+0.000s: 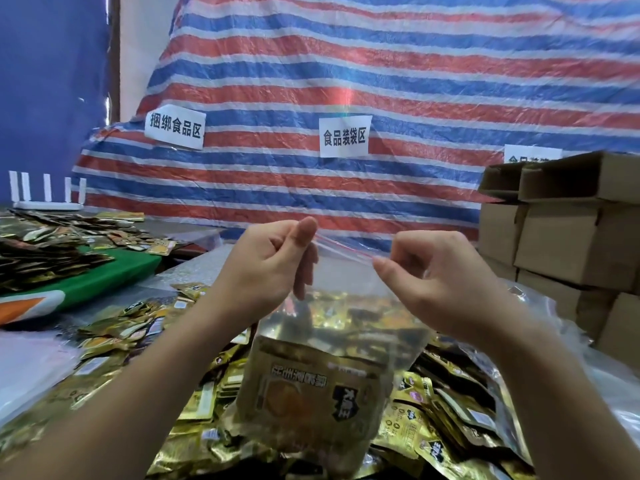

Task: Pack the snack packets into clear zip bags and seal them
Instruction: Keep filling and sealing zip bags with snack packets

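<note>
One gold packet inside zip bag. Left hand and right hand pinch red zip strip; seal apparently unfinished. Loose packets below remain unpacked.

A zip bag, packets inside, hangs between two hands above a packet heap; boxes at three o'clock, tarp at twelve.

Gold snack packets — red-lined clear zip bag — red-blue-white striped tarp.
</note>
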Action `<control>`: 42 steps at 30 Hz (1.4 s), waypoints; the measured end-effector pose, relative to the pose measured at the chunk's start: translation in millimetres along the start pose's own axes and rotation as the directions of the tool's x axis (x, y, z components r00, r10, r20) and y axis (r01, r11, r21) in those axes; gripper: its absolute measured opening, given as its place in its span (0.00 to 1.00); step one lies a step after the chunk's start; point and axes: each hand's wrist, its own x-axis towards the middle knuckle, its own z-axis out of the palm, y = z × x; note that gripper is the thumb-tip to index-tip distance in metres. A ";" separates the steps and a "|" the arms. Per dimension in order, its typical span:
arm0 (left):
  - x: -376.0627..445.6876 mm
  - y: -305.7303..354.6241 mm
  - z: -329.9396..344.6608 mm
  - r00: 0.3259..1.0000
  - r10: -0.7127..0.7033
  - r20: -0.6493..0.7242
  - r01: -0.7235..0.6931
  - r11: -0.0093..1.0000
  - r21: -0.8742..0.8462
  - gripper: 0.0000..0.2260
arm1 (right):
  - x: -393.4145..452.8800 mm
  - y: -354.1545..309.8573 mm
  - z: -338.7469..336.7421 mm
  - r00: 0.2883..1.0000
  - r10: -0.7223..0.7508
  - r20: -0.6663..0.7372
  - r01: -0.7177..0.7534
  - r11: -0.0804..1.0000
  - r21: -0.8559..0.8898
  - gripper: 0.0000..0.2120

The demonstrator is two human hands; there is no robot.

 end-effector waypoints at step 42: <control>-15.6 30.8 13.9 0.998 -0.008 0.068 0.014 0.996 -0.090 0.10 | -3.4 -43.4 -2.0 0.993 0.116 -0.025 -0.112 0.985 0.130 0.10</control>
